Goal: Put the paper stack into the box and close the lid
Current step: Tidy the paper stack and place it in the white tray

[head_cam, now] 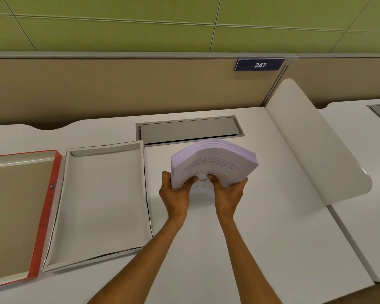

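A thick stack of white printed paper [215,159] is held just above the white desk, bowed upward in the middle. My left hand [176,191] grips its near left corner and my right hand [228,191] grips its near right edge, thumbs on top of the sheets. To the left of the stack lies the empty white box [105,205], open and shallow. The red-edged lid [51,205] lies upside down further left, partly out of view, touching the box's left side.
A grey cable hatch [189,129] is set into the desk behind the box and paper. A curved white divider [312,141] rises at the right. A tan partition with a "247" sign [260,64] backs the desk.
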Demonstrator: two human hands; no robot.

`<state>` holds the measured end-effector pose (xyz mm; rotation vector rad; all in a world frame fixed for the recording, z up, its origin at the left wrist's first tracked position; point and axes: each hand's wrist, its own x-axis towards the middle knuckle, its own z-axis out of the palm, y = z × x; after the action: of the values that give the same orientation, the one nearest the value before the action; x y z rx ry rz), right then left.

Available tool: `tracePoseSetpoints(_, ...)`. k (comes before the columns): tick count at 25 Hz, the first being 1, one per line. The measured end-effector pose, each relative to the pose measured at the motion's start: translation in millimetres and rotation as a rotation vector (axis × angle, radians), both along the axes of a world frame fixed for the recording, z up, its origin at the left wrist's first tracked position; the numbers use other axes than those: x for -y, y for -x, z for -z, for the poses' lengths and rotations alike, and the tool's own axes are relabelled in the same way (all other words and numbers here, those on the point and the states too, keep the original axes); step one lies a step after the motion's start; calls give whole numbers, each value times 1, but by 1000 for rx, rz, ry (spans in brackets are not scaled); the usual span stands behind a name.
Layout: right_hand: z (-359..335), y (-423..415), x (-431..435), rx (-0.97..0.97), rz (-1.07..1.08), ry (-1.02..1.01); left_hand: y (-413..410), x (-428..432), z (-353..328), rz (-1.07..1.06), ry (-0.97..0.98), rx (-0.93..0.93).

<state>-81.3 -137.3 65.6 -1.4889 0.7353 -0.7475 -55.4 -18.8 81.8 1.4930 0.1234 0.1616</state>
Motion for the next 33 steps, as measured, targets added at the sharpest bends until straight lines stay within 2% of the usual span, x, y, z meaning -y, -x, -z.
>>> tracePoseSetpoints(8, 2, 2, 34, -132, -221, 60, -6, -12, 5, 95, -62, -33)
tracePoseSetpoints(18, -8, -13, 23, -184, -121, 60, -23, -12, 7, 80, -52, -157)
tracePoseSetpoints(20, -17, -17, 21, -235, -120, 92, -27, -14, 1, 85, -103, -190)
tracePoseSetpoints(28, -56, -33, 10, -587, -242, 227, -54, -41, -38, 124, -517, -340)
tracePoseSetpoints(33, -55, -37, -20, -662, -358, 215, -61, -77, -36, 187, -583, -408)
